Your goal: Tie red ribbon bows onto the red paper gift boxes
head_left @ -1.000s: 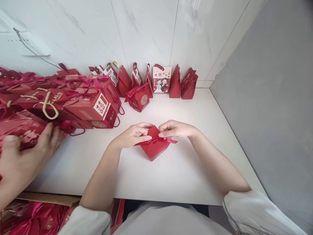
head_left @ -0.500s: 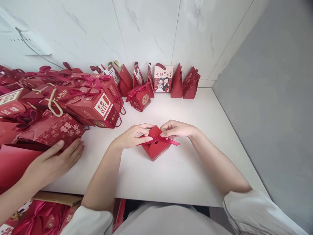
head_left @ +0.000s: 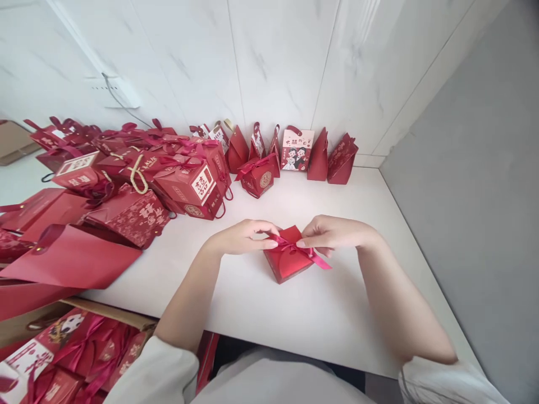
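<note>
A small red gift box (head_left: 290,264) rests on the white table (head_left: 269,314) in front of me, with a bright pink-red ribbon (head_left: 322,261) across its top in a bow. My left hand (head_left: 248,237) pinches the ribbon on the left side between thumb and fingers. On the other side my right hand (head_left: 330,233) is closed on the ribbon, its thumb beside the knot. One ribbon tail hangs past the box's right edge. The fingertips partly cover the bow loops.
Piled red gift boxes (head_left: 185,185) fill the left of the table. Several upright ones, including a couple-printed box (head_left: 297,150), line the tiled wall. A carton (head_left: 143,321) of red boxes stands below the table at left. A grey panel (head_left: 467,185) borders the right.
The co-worker's hand at the left has gone out of view. My head has turned left, so the scene sits further right. My fingers have shifted on the ribbon, whose bow looks fuller.
</note>
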Tool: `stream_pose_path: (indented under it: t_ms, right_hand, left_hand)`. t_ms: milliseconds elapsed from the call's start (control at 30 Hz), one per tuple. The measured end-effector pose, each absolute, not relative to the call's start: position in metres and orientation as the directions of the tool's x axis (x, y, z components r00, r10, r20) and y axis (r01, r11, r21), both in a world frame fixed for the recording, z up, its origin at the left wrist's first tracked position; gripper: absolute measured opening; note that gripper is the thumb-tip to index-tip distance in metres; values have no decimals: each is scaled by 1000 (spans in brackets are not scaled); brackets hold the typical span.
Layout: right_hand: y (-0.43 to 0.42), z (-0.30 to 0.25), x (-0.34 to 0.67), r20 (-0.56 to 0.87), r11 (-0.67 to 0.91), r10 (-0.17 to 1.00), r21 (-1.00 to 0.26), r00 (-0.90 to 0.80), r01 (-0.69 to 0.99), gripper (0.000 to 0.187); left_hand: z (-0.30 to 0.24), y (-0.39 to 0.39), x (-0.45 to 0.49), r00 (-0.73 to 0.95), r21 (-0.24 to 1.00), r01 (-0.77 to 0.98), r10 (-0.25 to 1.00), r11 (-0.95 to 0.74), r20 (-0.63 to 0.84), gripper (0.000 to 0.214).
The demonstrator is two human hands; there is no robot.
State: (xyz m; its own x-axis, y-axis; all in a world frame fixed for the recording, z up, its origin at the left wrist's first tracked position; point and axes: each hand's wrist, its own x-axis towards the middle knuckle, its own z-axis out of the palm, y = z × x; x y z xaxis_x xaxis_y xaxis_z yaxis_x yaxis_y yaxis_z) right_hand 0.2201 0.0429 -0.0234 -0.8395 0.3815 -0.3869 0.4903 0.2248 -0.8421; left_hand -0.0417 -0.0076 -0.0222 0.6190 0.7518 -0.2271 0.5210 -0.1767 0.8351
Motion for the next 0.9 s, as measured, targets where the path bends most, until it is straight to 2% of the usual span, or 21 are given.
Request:
stream_pose_path:
  t_ms: [100, 200, 367, 567, 633, 700, 767, 833, 867, 900]
  right_hand:
    - [32, -7, 233, -462, 261, 386, -776, -798, 575, 52]
    - [22, 5, 244, -493, 282, 453, -711, -743, 644, 56]
    - [7, 15, 262, -482, 290, 572, -638, -664, 714, 58]
    - [-14, 19, 302, -434, 266, 682, -602, -589, 753, 53]
    - [-21, 22, 315, -396, 258, 725, -602, -563, 756, 47]
    - [-25, 27, 322, -327, 257, 784, -602, -528, 756, 41]
    - [-24, 33, 319, -249, 277, 825, -604, -507, 748, 40]
    - [-17, 39, 307, -188, 328, 817, -626, -545, 708, 42]
    - [-11, 41, 297, -162, 358, 794, -654, -586, 667, 43]
    - [-4, 42, 286, -148, 390, 751, -687, -643, 614, 43]
  left_hand:
    - [-8, -24, -36, 629, 817, 541, 741, -200, -235, 35]
    - [1, -44, -36, 591, 798, 568, 774, -200, -228, 38]
    - [-4, -81, -38, 478, 772, 620, 848, -140, -230, 35]
    - [-24, -122, -48, 419, 824, 566, 861, 0, -288, 29]
    - [-33, -126, -59, 346, 844, 533, 897, 55, -277, 30]
    - [-45, -118, -74, 142, 874, 469, 965, 129, -219, 35]
    - [-58, -99, -92, -210, 917, 355, 971, 183, -113, 44]
    - [-71, -71, -111, -584, 979, 160, 811, 130, -12, 50]
    - [-77, -55, -121, -723, 995, 52, 690, 87, -23, 52]
    - [-83, -39, -129, -786, 997, 25, 617, 78, -29, 53]
